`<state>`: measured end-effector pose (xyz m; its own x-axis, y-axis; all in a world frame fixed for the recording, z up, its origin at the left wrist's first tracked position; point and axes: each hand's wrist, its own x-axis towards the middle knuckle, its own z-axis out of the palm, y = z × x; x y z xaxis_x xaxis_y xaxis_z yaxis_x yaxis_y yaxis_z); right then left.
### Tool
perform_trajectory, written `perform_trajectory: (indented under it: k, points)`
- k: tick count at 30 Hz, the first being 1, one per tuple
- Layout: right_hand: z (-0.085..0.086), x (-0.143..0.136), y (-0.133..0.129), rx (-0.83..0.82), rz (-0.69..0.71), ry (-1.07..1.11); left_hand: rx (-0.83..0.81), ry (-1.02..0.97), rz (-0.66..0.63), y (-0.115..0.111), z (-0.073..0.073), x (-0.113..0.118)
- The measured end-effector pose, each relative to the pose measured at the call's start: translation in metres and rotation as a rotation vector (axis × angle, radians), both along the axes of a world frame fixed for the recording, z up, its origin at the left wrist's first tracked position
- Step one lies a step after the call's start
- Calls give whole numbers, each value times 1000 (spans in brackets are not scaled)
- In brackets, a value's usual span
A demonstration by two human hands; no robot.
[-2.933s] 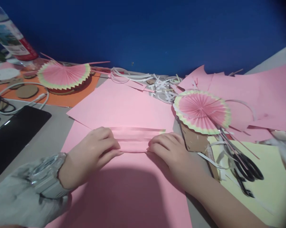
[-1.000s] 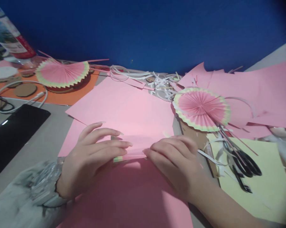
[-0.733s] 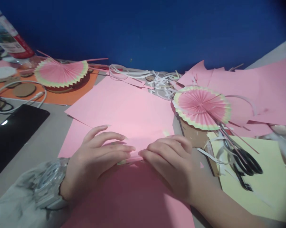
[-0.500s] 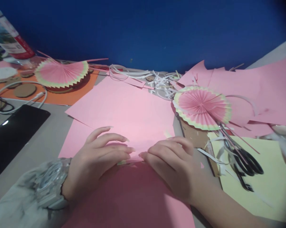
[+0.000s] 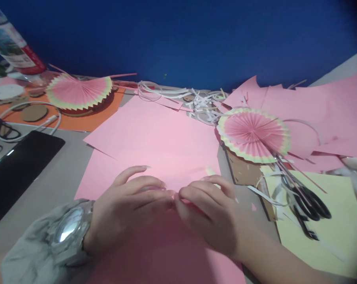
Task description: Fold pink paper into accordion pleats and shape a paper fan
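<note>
Pink paper sheets (image 5: 160, 138) lie overlapping in the middle of the table. My left hand (image 5: 137, 201), with a watch (image 5: 70, 230) on its wrist, has its fingers bent and pressed on a narrow pink paper edge. My right hand (image 5: 209, 209) pinches the same edge from the other side, and the fingertips of both hands meet. The pinched part is mostly hidden by the fingers. Another pink sheet (image 5: 172, 252) lies below my hands, in shadow.
Scissors (image 5: 310, 203) lie on yellow paper (image 5: 323, 244) at right, beside a round pleated paper fan (image 5: 252, 132). Another fan (image 5: 80, 92), a phone (image 5: 24, 173), a cable and a bottle (image 5: 15, 47) are at left. White paper strips (image 5: 205, 102) lie at the back.
My left hand has moved right, and my fingertips now touch where there was a small gap. The narrow strip of paper edge seen between them is now covered.
</note>
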<state>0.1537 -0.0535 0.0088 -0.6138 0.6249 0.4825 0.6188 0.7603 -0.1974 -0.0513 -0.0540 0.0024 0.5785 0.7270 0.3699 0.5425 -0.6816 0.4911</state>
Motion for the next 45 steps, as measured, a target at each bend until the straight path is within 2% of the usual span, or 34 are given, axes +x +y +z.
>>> perform_trajectory:
  k: [2, 11, 18, 30, 35, 45]
  points:
    - [-1, 0, 0, -1, -4, 1, 14, -3, -21, 0, -1, 0]
    - [-3, 18, 5, -95, 10, -20, 24, -30, 42, 4, 3, -3]
    - [-7, 26, 7, -83, -47, -8, 18, 45, 10, 11, 1, -15]
    - [-5, 24, 9, -110, -86, 26, 104, 108, -31, 14, 0, -19]
    - [-8, 29, 13, -176, -134, 0, 138, 92, -48, 17, 2, -23]
    - [-4, 32, 13, -137, -103, 52, 50, 105, 5, 19, 7, -22]
